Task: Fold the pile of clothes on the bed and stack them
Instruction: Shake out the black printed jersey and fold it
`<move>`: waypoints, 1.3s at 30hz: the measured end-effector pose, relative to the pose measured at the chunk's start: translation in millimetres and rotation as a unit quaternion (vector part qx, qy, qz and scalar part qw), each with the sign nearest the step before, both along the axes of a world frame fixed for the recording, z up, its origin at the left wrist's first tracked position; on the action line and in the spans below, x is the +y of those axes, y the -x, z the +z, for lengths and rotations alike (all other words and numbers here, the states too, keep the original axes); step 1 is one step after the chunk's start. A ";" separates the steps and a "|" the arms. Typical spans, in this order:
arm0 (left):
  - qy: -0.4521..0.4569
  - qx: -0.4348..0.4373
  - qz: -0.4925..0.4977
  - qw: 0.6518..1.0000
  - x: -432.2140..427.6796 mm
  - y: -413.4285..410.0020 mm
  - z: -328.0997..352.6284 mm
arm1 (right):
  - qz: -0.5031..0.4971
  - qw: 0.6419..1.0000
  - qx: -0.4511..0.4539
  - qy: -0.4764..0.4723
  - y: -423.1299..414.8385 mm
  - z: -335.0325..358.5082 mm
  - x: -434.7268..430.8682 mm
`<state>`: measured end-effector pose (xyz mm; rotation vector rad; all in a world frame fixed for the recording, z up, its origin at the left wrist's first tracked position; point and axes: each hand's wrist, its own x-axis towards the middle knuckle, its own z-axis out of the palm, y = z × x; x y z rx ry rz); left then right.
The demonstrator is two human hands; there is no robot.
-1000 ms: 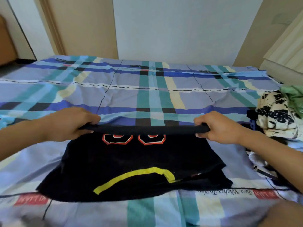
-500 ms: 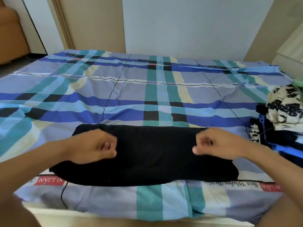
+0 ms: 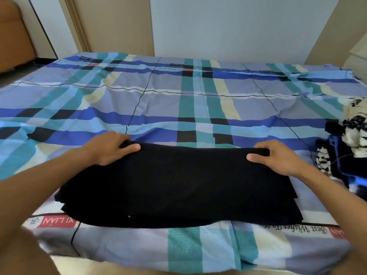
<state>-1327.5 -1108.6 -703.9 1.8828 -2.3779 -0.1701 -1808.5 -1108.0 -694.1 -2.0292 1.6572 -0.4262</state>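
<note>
Our left hand (image 3: 111,148) pinches the far left corner of the black garment (image 3: 178,187), thumb on top, fingers tucked under the fold. The garment lies near the front edge of the bed (image 3: 178,100), a soft, thick, matte rectangle, its long axis running nine to three. Our right hand (image 3: 278,156) pinches the far right corner likewise. The loose pile (image 3: 355,126) sits at three o'clock, nearer the right hand.
</note>
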 end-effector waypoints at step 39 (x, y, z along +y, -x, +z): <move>-0.320 0.676 0.098 0.657 69.7 118.3 85.5 | 0.074 0.887 -0.386 -0.243 -181.2 109.2 47.9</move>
